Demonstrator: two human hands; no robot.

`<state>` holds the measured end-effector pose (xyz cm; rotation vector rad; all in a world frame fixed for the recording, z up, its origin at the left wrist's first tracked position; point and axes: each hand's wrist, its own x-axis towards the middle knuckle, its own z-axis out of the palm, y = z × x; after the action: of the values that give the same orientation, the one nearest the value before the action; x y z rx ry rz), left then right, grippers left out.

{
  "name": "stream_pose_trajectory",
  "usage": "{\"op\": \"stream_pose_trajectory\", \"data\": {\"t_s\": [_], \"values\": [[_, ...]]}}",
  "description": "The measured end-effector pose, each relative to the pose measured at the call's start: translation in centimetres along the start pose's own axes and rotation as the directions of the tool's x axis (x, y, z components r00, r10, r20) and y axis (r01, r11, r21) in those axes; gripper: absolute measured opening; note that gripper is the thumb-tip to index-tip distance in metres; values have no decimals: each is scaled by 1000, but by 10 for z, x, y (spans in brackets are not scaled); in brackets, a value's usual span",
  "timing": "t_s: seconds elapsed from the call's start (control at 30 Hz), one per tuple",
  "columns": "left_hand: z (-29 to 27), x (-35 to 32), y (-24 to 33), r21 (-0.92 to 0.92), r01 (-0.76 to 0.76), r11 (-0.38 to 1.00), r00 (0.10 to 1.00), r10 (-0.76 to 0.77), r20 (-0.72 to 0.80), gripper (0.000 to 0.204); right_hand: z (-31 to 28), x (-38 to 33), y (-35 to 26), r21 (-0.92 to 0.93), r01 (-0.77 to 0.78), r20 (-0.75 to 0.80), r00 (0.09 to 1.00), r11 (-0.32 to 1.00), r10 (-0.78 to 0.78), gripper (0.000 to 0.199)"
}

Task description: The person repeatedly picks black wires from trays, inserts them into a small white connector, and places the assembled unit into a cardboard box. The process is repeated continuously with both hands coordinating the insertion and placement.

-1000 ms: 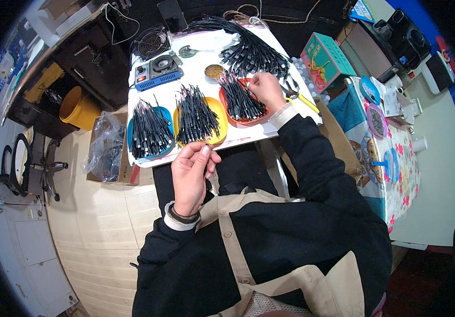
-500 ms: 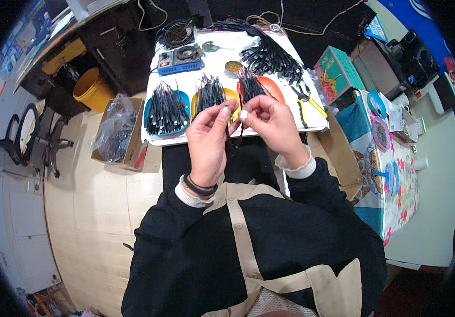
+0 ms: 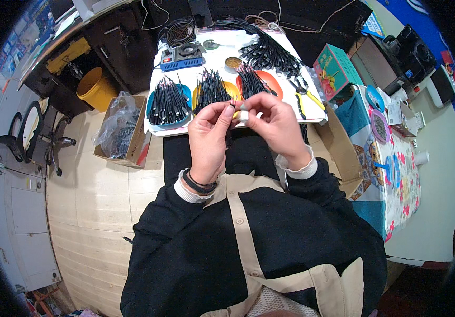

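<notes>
In front of my chest, above the near edge of the white table (image 3: 159, 129), my two hands nearly meet. My left hand (image 3: 209, 142) pinches a thin black cable (image 3: 229, 138) between thumb and fingers; its lower part hangs below. Close beside the cable's upper end, my right hand (image 3: 280, 127) has its thumb and fingers drawn together, with white wrapping on a digit. Whatever sits between those fingertips is too small to make out. Behind them, bunches of black cables (image 3: 167, 103) fill a blue tray (image 3: 187, 91), a yellow tray (image 3: 231, 91) and an orange tray (image 3: 273, 83).
Yellow-handled pliers (image 3: 307, 99) lie at the table's right. Farther back are a blue heating unit (image 3: 181, 59), a round amber-filled tin (image 3: 233, 63) and a large cable bundle (image 3: 275, 55). Cardboard boxes (image 3: 139, 138) flank the table, with a flower-patterned cloth (image 3: 404, 195) at right.
My right fingers have shifted slightly and now sit closer to the cable's upper end. My left hand keeps its pinch. The whole view has tilted slightly.
</notes>
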<state>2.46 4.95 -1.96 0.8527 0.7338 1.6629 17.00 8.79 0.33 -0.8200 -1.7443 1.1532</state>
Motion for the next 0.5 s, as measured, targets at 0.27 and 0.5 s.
{"op": "stream_pose_trajectory", "data": {"t_s": [0.27,0.5], "values": [[-1,-6,1,17,35,999,992,-37,119,14,-6,1,-11,239,-6,40,999,971,-4,13],[0,-12,3,-134,134,982,981,-113,156,11,-5,-4,-5,612,-187,119,982,769,144,14]]}}
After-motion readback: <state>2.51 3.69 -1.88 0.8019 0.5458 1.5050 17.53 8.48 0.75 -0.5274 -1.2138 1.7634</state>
